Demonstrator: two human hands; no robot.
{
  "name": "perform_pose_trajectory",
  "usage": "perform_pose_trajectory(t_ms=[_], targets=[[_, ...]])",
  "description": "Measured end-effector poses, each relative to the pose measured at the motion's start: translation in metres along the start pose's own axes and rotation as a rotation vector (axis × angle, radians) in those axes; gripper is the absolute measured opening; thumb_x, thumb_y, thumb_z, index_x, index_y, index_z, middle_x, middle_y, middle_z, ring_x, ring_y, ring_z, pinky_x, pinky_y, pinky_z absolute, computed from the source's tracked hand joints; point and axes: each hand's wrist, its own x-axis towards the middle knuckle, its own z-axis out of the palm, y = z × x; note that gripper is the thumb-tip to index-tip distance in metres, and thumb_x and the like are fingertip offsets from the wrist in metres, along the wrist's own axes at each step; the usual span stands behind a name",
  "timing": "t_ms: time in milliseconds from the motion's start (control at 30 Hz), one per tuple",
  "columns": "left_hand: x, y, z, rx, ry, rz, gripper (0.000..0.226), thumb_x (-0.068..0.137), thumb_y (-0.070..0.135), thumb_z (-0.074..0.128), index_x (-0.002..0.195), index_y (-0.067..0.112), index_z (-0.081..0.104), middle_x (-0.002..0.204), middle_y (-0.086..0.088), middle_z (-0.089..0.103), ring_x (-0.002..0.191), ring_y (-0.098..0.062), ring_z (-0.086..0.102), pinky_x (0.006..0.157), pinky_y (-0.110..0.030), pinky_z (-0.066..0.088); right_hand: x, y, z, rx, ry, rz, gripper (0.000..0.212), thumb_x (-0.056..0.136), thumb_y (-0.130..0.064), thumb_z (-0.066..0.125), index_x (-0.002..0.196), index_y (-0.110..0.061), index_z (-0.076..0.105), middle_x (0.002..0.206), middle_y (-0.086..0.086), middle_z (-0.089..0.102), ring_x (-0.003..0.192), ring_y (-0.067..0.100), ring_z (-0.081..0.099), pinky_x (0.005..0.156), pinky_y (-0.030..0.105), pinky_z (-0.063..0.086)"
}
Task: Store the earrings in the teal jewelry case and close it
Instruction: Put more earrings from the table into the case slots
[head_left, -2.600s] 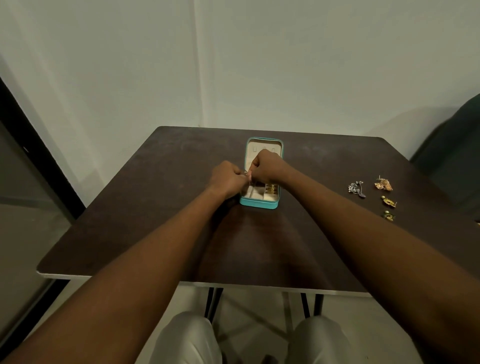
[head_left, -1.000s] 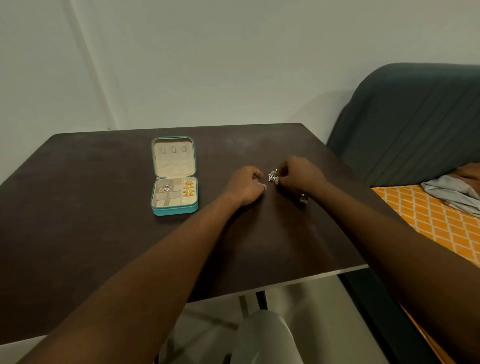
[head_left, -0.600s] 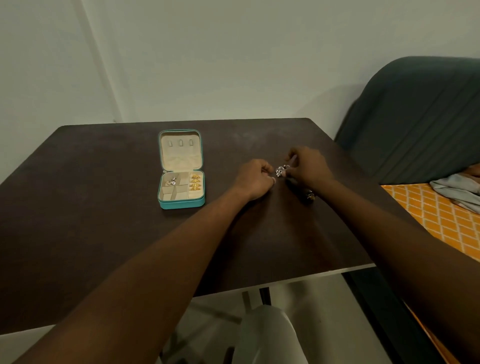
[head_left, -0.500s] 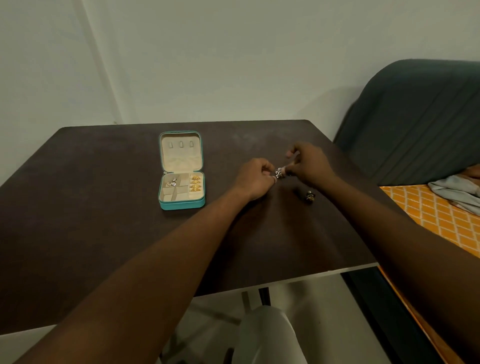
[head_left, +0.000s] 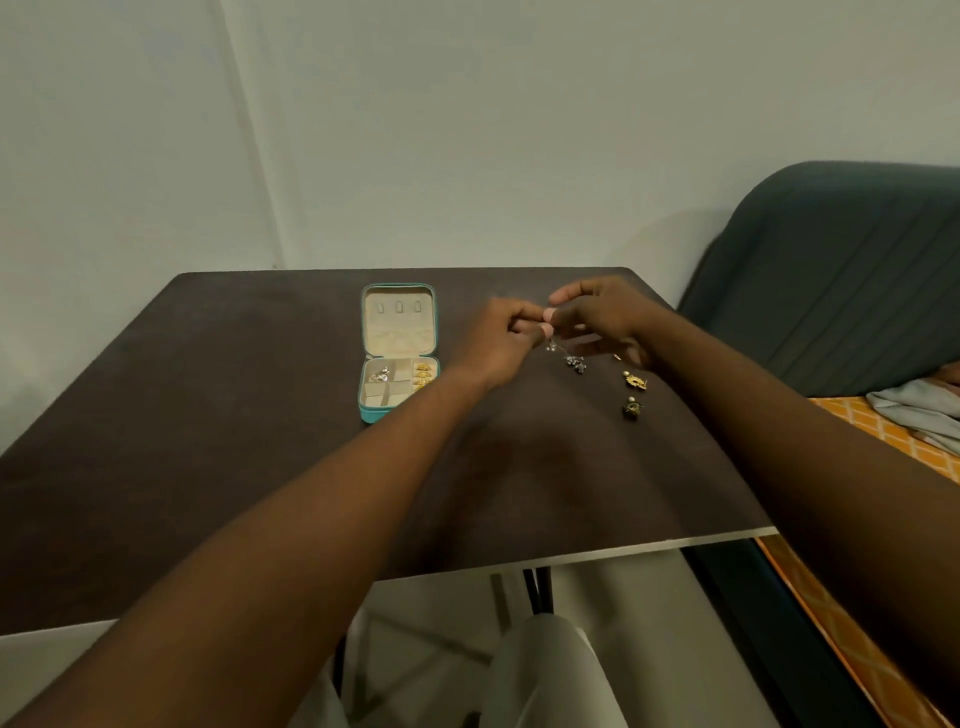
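Partway: some earrings stored, lid open.
Left hand (head_left: 501, 338) and right hand (head_left: 602, 317) pinch a silver dangling earring (head_left: 569, 358) right of the square teal jewelry case (head_left: 399, 322); two gold earrings (head_left: 635, 382) lie loose on the dark table (head_left: 208, 415).

Nothing to read at this moment: no lettering, brand mark, label or number shows anywhere on the teal jewelry case (head_left: 374, 414). The dark table (head_left: 208, 415) carries no legible sign either.
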Motion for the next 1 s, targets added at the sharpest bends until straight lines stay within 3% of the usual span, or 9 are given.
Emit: perform_pose_trajectory(t_ms=[100,200,300,467,667,833,1000], targets=[[-0.009,0.0,-0.023,-0.039,0.078,-0.04,0.019,0.089,0.016,0.071,0.107,0.012,0.077,0.091,-0.01,0.077,0.089,-0.023,0.074,0.088,-0.044,0.059,-0.004,-0.013,0.019,0.072,-0.058,-0.005,0.021,0.087,-0.005,0.071,0.105,-0.015,0.067,0.095,0.006,0.073,0.087,0.018,0.069,0.072,0.036,0.055],[-0.019,0.0,-0.047,-0.102,0.119,-0.075,0.021,0.089,0.02,0.072,0.11,0.015,0.076,0.094,-0.002,0.078,0.089,-0.015,0.074,0.089,-0.038,0.06,-0.008,-0.025,0.04,0.079,-0.116,-0.053,0.032,0.083,-0.001,0.073,0.113,-0.012,0.067,0.102,0.006,0.075,0.092,0.017,0.071,0.073,0.034,0.058],[-0.029,-0.003,-0.07,-0.169,0.129,-0.115,0.021,0.091,0.019,0.072,0.112,0.016,0.075,0.097,0.001,0.078,0.09,-0.009,0.074,0.091,-0.031,0.059,-0.01,-0.034,0.062,0.043,-0.13,-0.122,0.029,0.082,0.0,0.075,0.109,-0.007,0.071,0.1,0.008,0.076,0.093,0.018,0.072,0.072,0.031,0.058],[-0.042,-0.01,-0.104,-0.222,0.139,-0.235,0.026,0.098,0.007,0.057,0.119,0.013,0.071,0.11,-0.005,0.073,0.1,-0.016,0.069,0.087,-0.026,0.057,-0.007,-0.044,0.096,0.01,-0.138,-0.156,0.02,0.085,0.002,0.07,0.103,-0.004,0.076,0.098,0.011,0.078,0.097,0.02,0.073,0.082,0.037,0.058],[-0.057,-0.028,-0.135,-0.152,0.122,-0.329,0.034,0.092,0.007,0.068,0.126,0.015,0.068,0.125,-0.007,0.068,0.108,-0.021,0.067,0.081,-0.029,0.06,-0.004,-0.046,0.134,-0.002,-0.127,-0.128,0.018,0.085,0.005,0.067,0.099,-0.001,0.077,0.101,0.011,0.076,0.095,0.023,0.071,0.08,0.033,0.062],[-0.07,-0.035,-0.144,-0.138,0.118,-0.379,0.032,0.089,0.002,0.07,0.121,0.006,0.069,0.119,-0.01,0.069,0.096,-0.02,0.07,0.08,-0.033,0.063,0.0,-0.041,0.154,-0.057,-0.142,-0.091,0.014,0.086,0.007,0.067,0.092,-0.001,0.077,0.105,0.014,0.074,0.097,0.028,0.071,0.086,0.04,0.062],[-0.076,-0.044,-0.144,-0.086,0.046,-0.397,0.031,0.089,0.0,0.069,0.118,0.01,0.067,0.118,-0.008,0.069,0.101,-0.019,0.069,0.08,-0.03,0.062,-0.002,-0.038,0.16,-0.092,-0.184,-0.068,0.015,0.087,0.006,0.066,0.096,0.001,0.077,0.102,0.013,0.075,0.095,0.03,0.072,0.084,0.04,0.062]])
